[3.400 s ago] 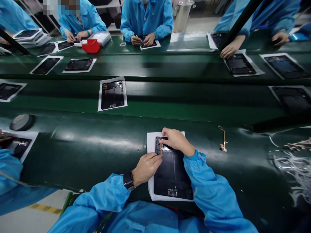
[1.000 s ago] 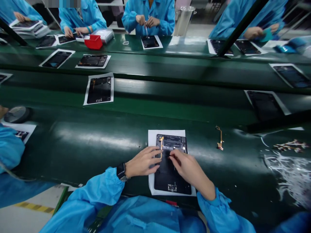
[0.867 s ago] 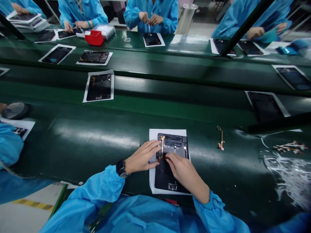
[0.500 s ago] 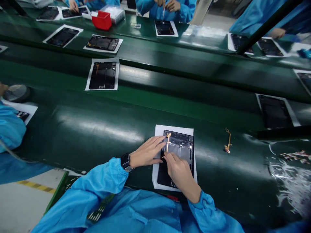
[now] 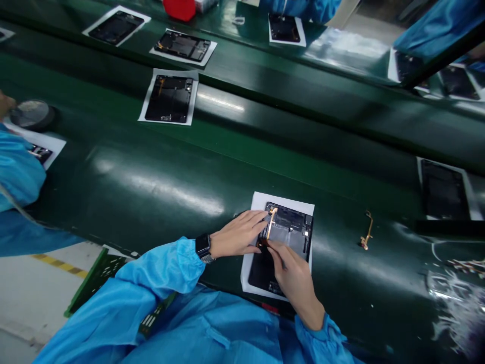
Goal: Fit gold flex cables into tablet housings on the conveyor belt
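An opened black tablet (image 5: 288, 231) lies on a white sheet (image 5: 284, 199) on the green belt in front of me. An orange flex cable (image 5: 271, 228) runs down its upper left part. My left hand (image 5: 240, 236), with a black watch on the wrist, rests flat with fingers stretched on the tablet's left edge beside the cable. My right hand (image 5: 292, 273) lies over the tablet's lower half, thumb and forefinger pinched at the cable's lower end.
A loose orange flex cable (image 5: 366, 236) lies on the belt (image 5: 159, 172) to the right. More tablets on sheets (image 5: 169, 98) sit on the farther lanes. A grey tape roll (image 5: 32, 113) and a neighbour's blue sleeve (image 5: 17, 167) are at left. Scraps (image 5: 458, 298) litter the right.
My view has tilted down and left. My right hand drew back from the tablet's top to the cable's lower end. The tablet on the middle lane has drifted left, then sits steady.
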`<action>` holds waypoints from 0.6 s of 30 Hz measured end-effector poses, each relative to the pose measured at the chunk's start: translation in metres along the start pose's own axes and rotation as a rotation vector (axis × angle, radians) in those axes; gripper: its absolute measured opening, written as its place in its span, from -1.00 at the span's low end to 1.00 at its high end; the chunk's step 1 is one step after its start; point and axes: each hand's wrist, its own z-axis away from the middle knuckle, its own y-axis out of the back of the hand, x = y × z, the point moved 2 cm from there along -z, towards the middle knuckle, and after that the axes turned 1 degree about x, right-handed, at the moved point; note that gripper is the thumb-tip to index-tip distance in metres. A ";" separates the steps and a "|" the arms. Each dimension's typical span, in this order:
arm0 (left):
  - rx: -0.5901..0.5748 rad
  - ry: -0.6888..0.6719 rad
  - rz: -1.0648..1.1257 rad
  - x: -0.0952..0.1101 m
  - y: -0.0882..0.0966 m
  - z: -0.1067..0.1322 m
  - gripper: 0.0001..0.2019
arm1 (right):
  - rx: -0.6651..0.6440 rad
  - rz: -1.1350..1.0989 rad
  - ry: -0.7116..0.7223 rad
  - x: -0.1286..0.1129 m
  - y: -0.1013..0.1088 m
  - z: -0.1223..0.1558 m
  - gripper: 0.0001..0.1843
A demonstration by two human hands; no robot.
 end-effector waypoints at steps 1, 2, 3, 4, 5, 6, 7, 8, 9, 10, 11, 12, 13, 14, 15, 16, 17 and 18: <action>0.002 0.002 0.001 0.000 0.000 0.000 -0.13 | -0.003 0.003 0.003 0.000 -0.001 0.000 -0.73; 0.002 0.004 0.002 0.000 0.000 0.000 -0.13 | -0.006 0.013 0.004 0.000 -0.003 0.001 -0.72; 0.000 0.006 0.003 0.000 -0.001 0.000 -0.13 | -0.009 0.028 0.009 -0.001 -0.004 0.000 -0.71; -0.004 0.008 0.005 0.000 -0.001 0.000 -0.14 | -0.014 0.050 0.014 -0.002 -0.005 0.000 -0.70; -0.008 0.010 0.007 0.000 -0.001 0.000 -0.14 | -0.019 0.079 0.022 -0.003 -0.006 -0.002 -0.69; -0.012 0.012 0.010 0.001 0.000 -0.001 -0.15 | -0.034 0.115 0.031 -0.005 -0.007 -0.004 -0.69; -0.015 0.013 0.013 0.001 0.000 -0.001 -0.17 | -0.057 0.157 0.041 -0.008 -0.007 -0.006 -0.68; -0.018 0.014 0.015 0.001 0.000 -0.002 -0.18 | -0.085 0.198 0.054 -0.010 -0.008 -0.009 -0.68; -0.018 0.013 0.017 0.001 0.000 -0.002 -0.19 | -0.117 0.235 0.066 -0.013 -0.007 -0.013 -0.68; -0.017 0.012 0.018 0.001 0.000 -0.002 -0.21 | -0.154 0.265 0.076 -0.014 -0.007 -0.016 -0.67; -0.015 0.009 0.019 0.001 0.001 -0.002 -0.21 | -0.192 0.281 0.086 -0.015 -0.006 -0.019 -0.66; -0.011 0.007 0.018 0.001 0.001 -0.002 -0.21 | -0.226 0.284 0.093 -0.015 -0.004 -0.021 -0.66; -0.008 0.005 0.017 0.001 0.001 -0.002 -0.20 | -0.248 0.278 0.096 -0.014 -0.002 -0.022 -0.66; -0.006 0.003 0.015 0.001 0.002 -0.002 -0.20 | -0.255 0.267 0.095 -0.012 0.000 -0.022 -0.67; -0.004 0.000 0.015 0.001 0.002 -0.002 -0.19 | -0.248 0.255 0.093 -0.009 0.003 -0.021 -0.68; -0.003 -0.004 0.014 0.001 0.002 -0.002 -0.18 | -0.225 0.247 0.093 -0.007 0.005 -0.019 -0.70; -0.003 -0.006 0.014 0.001 0.002 -0.002 -0.18 | -0.199 0.245 0.092 -0.004 0.006 -0.017 -0.71; -0.002 -0.007 0.013 0.001 0.002 -0.002 -0.18 | -0.178 0.251 0.092 -0.003 0.007 -0.015 -0.72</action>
